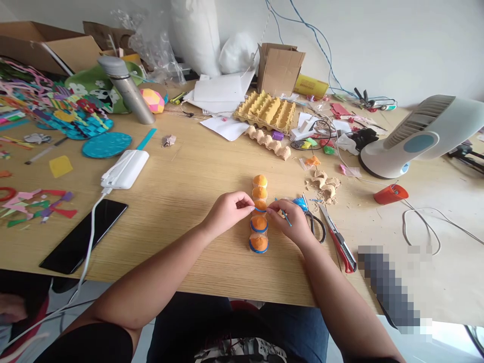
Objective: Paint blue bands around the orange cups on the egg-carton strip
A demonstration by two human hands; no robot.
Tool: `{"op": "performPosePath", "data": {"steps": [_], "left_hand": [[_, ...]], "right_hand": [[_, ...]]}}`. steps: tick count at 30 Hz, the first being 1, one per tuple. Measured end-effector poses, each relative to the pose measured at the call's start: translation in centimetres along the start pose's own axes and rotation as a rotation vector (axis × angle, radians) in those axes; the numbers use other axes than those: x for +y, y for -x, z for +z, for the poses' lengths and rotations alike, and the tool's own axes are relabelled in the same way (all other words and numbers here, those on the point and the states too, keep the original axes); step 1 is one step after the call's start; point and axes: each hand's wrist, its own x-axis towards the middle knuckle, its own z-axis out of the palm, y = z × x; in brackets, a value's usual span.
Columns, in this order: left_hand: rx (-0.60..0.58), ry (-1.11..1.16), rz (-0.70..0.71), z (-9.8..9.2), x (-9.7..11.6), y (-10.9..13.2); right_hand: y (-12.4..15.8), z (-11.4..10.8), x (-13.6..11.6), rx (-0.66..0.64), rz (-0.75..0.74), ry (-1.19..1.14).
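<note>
An egg-carton strip (259, 223) lies lengthwise in front of me, its several cups covered in orange clay. Blue clay bands edge the two nearest cups. At the middle cup, a thin blue clay strip (260, 209) runs along the near edge. My left hand (235, 207) pinches at this strip's left end, thumb and forefinger together. On the other side, my right hand (289, 219) has its fingertips closed against the cup's right edge. A thin blue stick (283, 217) is tucked in the right hand's fingers. What those right fingertips pinch is hidden.
To the right lie black-handled scissors (319, 227), a red utility knife (342, 249), blue clay (301, 203) and carton scraps (324, 184). A fan (412, 136) and orange cup (391, 193) stand beyond. Left are a phone (85, 237) and cabled power bank (126, 169). Egg trays (266, 113) lie behind.
</note>
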Motion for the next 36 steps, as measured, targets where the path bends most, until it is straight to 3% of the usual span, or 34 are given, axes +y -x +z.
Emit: {"op": "performPosePath", "data": {"steps": [36], "left_hand": [[-0.083, -0.096, 0.001, -0.03, -1.05, 0.01]], "right_hand": [[0.08, -0.26, 0.01, -0.090, 0.043, 0.050]]}}
